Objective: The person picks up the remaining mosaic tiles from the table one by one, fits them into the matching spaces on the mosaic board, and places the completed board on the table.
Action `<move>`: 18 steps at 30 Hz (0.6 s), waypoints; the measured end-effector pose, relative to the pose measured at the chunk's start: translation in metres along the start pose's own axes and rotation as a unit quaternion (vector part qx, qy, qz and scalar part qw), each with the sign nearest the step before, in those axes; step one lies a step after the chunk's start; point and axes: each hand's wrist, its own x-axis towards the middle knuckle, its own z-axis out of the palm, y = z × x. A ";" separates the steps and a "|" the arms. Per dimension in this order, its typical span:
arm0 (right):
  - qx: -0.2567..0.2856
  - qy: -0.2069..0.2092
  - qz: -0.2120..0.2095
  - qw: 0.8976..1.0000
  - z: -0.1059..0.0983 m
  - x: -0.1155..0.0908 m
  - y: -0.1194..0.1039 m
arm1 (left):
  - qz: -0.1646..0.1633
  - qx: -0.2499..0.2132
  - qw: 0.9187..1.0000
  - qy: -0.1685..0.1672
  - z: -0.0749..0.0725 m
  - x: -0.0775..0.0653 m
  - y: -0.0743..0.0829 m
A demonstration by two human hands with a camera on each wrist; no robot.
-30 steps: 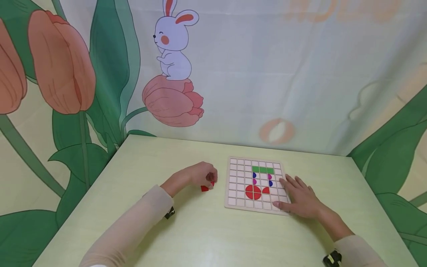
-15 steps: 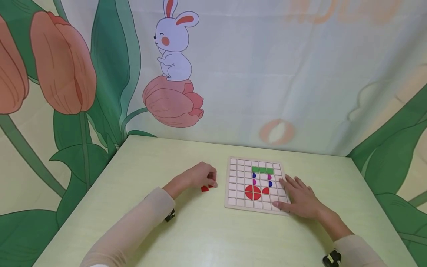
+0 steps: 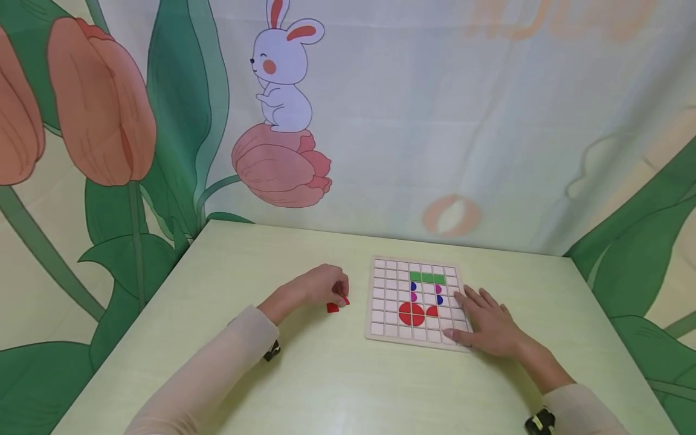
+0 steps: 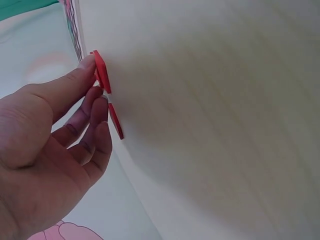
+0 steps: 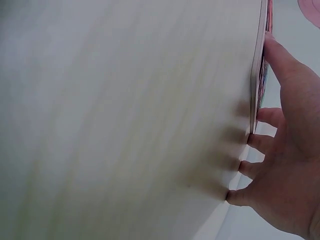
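My left hand is just left of the grid board, low over the table. Its thumb and fingers pinch a small flat red tile, tilted up on edge in the left wrist view. A second red tile lies on the table right below the fingers. On the board, red quarter-circle tiles form a full circle, with one more beside it. My right hand rests with fingers spread at the board's right edge, thumb on the board and several fingertips on the table.
Green square tiles make a row near the board's top, with blue and magenta half-circles below. The pale table ends at a printed curtain behind.
My left hand dipped toward the table, then shifted slightly left, and the red tile shows tilted at the thumb tip again. The right hand and the board have stayed in place.
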 end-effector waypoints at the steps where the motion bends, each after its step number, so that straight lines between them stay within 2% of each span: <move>1: 0.000 0.000 0.001 1.000 0.000 0.000 0.000 | 0.000 -0.001 1.000 0.002 0.000 0.000 0.000; 7: 0.000 0.000 -0.002 1.000 0.000 0.000 -0.004 | -0.005 -0.014 1.000 0.005 0.001 -0.002 -0.004; 13: 0.001 0.001 -0.003 1.000 -0.004 0.000 -0.006 | 0.003 -0.027 1.000 0.009 0.000 0.000 -0.006; 18: 0.001 -0.004 0.000 1.000 -0.004 -0.001 -0.006 | 0.022 -0.032 0.999 0.016 -0.003 0.005 0.002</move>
